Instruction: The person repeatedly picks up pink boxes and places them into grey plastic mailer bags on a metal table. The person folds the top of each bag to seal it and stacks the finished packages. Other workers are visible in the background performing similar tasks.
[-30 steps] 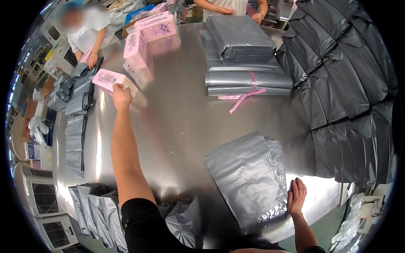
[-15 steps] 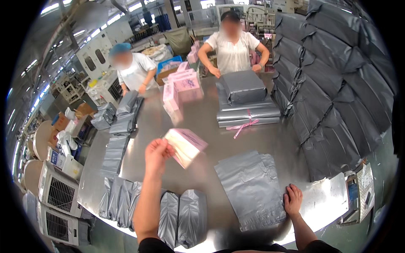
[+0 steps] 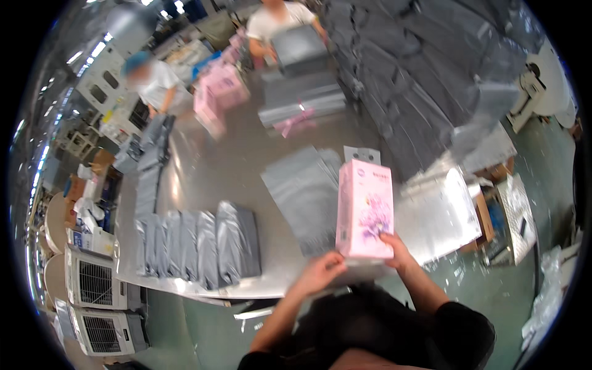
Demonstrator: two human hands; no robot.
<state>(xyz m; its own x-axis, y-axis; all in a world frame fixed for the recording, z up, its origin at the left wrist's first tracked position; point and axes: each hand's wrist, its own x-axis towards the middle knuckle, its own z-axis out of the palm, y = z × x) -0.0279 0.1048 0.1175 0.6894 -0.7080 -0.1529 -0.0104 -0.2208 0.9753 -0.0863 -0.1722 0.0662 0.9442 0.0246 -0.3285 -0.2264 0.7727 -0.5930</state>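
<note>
A pink carton [image 3: 370, 206] with a flower print stands upright at the near edge of the table, right of the middle. My right hand [image 3: 396, 250] grips its lower right side, thumb on the printed front. At its lower left corner, my left hand [image 3: 324, 271] has its fingers curled in; whether they hold the carton I cannot make out. Flat grey plastic bags [image 3: 302, 200] lie fanned just left of the carton. Behind its top a flat grey piece with dark spots [image 3: 362, 154] sticks out. Grey wrapped packages [image 3: 237, 243] stand in a row further left.
Grey packages [image 3: 419, 80] are piled high at the right. Tied grey bundles [image 3: 302, 102] sit across the metal table [image 3: 203, 172], before a co-worker [image 3: 280, 24]. Pink cartons [image 3: 222, 89] stand at the far left, near another co-worker [image 3: 157, 83]. Air coolers [image 3: 98, 280] stand beyond the left edge.
My view has shifted. The pink carton has gone from my raised left hand to the near right, where my right hand has come off the table and grips it.
</note>
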